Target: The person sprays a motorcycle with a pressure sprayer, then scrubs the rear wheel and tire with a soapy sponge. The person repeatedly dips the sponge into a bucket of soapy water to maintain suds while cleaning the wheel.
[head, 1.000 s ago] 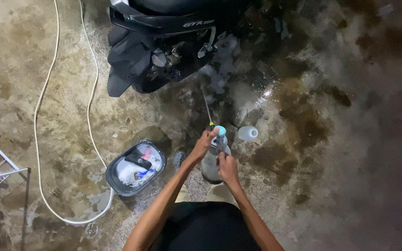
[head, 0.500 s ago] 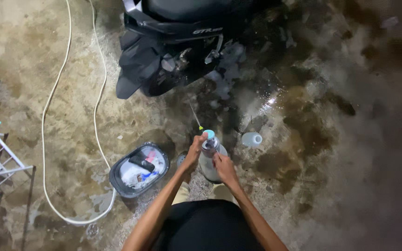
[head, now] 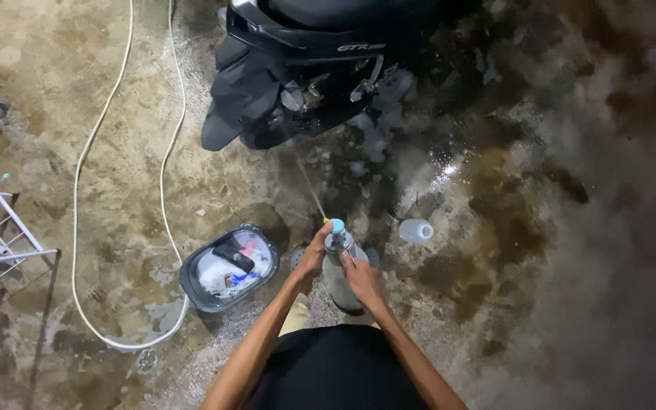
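Spray bottle (head: 339, 266) | between hands | left hand (head: 314, 254) and right hand (head: 360, 277) apparently both gripping it

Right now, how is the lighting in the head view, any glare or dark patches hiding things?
Head view: uneven night lighting; glare glints off the wet concrete floor, the right side falls into darkness; both hands on the grey pump sprayer bottle show clearly, the black scooter loses detail in shadow.
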